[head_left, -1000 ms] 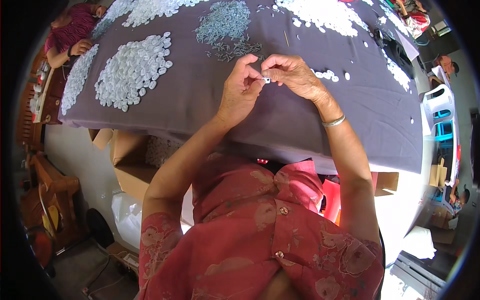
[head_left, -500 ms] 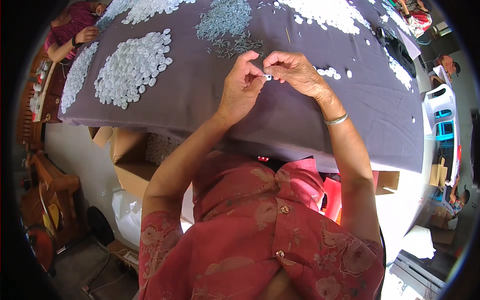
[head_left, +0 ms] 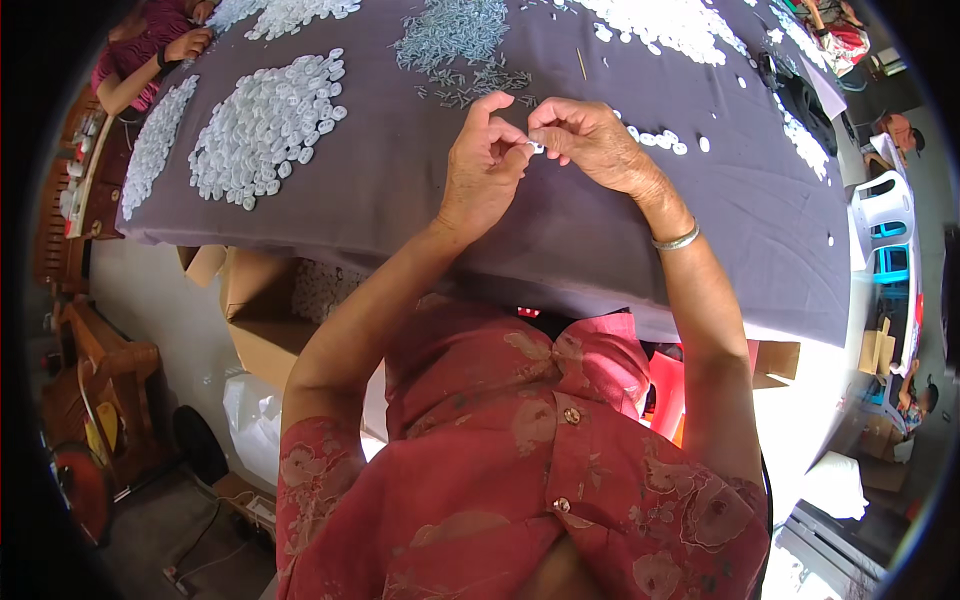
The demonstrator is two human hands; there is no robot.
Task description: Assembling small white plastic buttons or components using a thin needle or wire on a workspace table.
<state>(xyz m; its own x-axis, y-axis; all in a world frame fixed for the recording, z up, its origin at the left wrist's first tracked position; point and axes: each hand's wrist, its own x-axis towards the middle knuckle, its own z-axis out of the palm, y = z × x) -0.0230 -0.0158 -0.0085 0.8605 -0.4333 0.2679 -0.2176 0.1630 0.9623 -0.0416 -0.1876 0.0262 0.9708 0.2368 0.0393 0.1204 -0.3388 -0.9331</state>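
Left hand: the left hand (head_left: 485, 170) was raised above the grey tablecloth (head_left: 400, 200), fingers curled, thumb and forefinger pinched on a small white piece (head_left: 536, 147).
Right hand: the right hand (head_left: 595, 143) was brought fingertip to fingertip with the left, and the same small white piece was gripped from the other side; a silver bangle (head_left: 676, 239) was worn at the wrist.
Small white piece: it was held between the two hands, above the cloth and near the middle of the table; its exact shape could not be told.
Near the hands: a short row of loose white pieces (head_left: 660, 140) was laid on the cloth just beyond the right hand, and a scatter of small grey pins (head_left: 480, 80) lay just beyond the left.
Further off: a large patch of white discs (head_left: 265, 125) was spread to the left, well apart from the hands, and a heap of grey pins (head_left: 450, 30) was piled near the far edge.
Other person: another person's hand (head_left: 188, 44) was rested at the far left corner of the table.
Below the table: an open cardboard box (head_left: 255, 310) was stood by the left forearm.
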